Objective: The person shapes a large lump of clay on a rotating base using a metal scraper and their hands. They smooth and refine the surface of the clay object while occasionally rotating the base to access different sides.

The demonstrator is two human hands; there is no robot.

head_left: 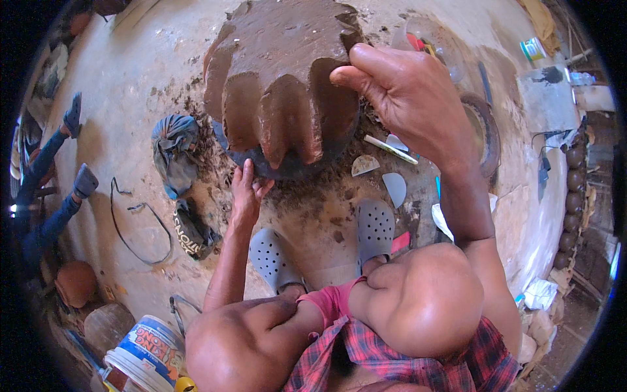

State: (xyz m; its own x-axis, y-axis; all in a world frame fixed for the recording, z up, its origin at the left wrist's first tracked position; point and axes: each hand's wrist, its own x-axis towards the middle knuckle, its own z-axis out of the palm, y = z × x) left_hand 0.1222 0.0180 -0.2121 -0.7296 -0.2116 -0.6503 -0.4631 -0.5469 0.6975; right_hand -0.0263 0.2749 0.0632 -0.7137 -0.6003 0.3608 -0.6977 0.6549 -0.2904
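A large brown wet clay form with a broad top and deep scalloped flutes down its side sits on a dark round turntable. My left hand touches the turntable's near left edge, fingers apart. At the clay's right upper edge is my right hand, its fingers curled and thumb close to the index finger. Whatever lies between those fingertips is hidden. Below the right hand lie a pale stick-like tool, a half-round tan scraper and a white half-round scraper.
Left of the clay lie a bundled grey-blue cloth, a dark printed cloth and a thin black cord. A white bucket stands lower left. Another person's legs extend at far left. A round basin is at right.
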